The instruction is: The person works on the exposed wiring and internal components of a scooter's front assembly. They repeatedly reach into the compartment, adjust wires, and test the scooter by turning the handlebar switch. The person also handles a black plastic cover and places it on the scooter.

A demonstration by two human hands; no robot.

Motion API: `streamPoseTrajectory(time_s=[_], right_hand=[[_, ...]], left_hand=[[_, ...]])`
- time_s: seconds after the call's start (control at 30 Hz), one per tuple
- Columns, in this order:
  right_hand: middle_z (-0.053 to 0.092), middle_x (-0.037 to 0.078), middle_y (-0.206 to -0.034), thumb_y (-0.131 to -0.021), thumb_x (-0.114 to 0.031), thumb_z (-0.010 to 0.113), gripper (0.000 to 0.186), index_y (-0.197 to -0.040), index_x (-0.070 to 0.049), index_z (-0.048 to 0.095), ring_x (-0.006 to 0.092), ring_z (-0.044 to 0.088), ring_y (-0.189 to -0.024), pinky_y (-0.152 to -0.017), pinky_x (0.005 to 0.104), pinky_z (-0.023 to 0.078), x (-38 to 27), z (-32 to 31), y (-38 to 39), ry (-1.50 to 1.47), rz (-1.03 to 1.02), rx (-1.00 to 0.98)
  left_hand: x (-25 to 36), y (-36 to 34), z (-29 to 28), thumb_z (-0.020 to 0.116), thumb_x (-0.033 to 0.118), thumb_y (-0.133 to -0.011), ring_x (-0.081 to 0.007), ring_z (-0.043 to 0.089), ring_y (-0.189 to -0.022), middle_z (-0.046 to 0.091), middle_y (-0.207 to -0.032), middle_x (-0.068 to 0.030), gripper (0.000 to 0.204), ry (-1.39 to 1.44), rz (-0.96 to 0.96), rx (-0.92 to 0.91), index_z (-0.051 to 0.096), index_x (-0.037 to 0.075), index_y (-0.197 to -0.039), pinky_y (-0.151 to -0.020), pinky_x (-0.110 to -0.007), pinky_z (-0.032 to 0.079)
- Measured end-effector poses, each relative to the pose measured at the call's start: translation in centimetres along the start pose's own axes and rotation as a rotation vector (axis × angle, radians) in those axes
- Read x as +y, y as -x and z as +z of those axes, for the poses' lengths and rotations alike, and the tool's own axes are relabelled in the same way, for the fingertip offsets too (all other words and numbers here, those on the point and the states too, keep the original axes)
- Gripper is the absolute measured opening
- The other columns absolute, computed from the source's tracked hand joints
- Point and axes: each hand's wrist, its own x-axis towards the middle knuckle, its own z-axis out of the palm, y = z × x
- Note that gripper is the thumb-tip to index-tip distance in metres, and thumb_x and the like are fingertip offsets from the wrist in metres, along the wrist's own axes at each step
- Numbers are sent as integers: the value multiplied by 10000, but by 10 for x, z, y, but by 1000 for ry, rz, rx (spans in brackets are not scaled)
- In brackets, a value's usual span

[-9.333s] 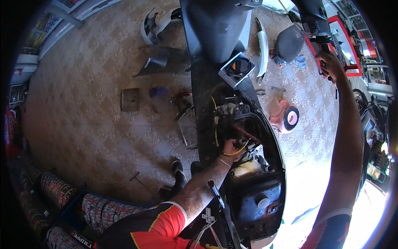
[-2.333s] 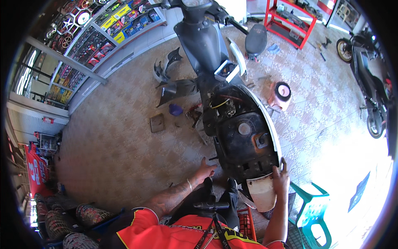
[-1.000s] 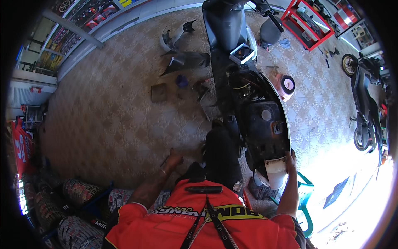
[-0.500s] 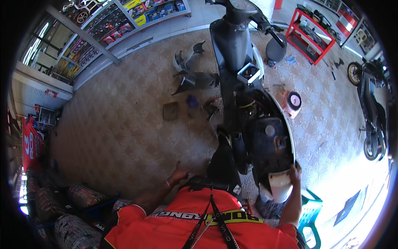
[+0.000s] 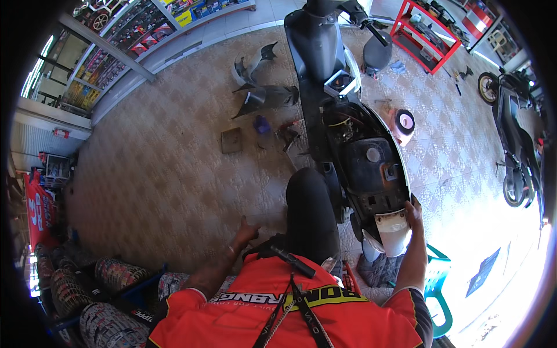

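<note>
Scooter (image 5: 364,165) stands on tiled floor (image 5: 156,174), inboard of its upper-left edge, looks part-stripped: engine bay (image 5: 347,126) exposed, dark panel (image 5: 266,100) still off; left hand (image 5: 248,230) apart, looks empty, right hand (image 5: 413,214) at scooter's rear-right edge, can't tell if clamped.

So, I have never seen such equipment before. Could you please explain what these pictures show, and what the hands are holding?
There is no machine arm here: the hands are a person's own. One wide camera on the head looks down, so edges bend near the rim and the red shirt below is the wearer's. Ahead stands a partly stripped scooter. The right hand touches its rear edge, beside a whitish tail piece. The left hand is out over the tiled floor; I cannot make out anything in it. On the floor lie a dark panel and a flat squarish tray.
</note>
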Motion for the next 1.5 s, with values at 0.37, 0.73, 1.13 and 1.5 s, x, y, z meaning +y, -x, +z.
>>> streamPoseTrajectory(time_s=[0.37, 0.73, 1.13, 1.5], right_hand=[[645, 97, -1069, -855, -124, 468, 534, -1381, -35, 474, 166, 609, -772, -641, 282, 494, -10, 5, -2, -84, 171, -20], [623, 51, -936, -857, -111, 566, 650, -1469, -49, 358, 137, 584, -636, -526, 280, 495, 24, 9, 2, -74, 36, -3], [656, 186, -1105, -883, -197, 625, 506, -1341, -5, 525, 243, 662, -867, -777, 369, 534, -10, 8, -9, 433, 123, 302], [604, 192, -1177, -848, -293, 646, 374, -1144, -63, 630, 362, 563, -1137, -951, 451, 473, -148, 179, -140, 941, -382, -119]], left_hand=[[-33, -33, -11, 699, 165, -853, -142, 543, -652, 578, -937, -98, 937, 39, -55, -25, 28, 37, -1494, -530, -286, 471], [-22, -78, -25, 713, 195, -835, -170, 570, -762, 579, -1104, -127, 932, -460, 860, 119, 79, 45, -1501, -612, -308, 507], [-82, -17, -60, 708, 192, -836, -184, 584, -750, 558, -1004, -119, 958, -294, 298, 35, 33, 16, -1492, -598, -311, 510], [-54, -5, -51, 682, 219, -873, -161, 578, -746, 525, -944, -82, 897, 187, -129, 40, 42, 69, -1484, -670, -321, 530]])
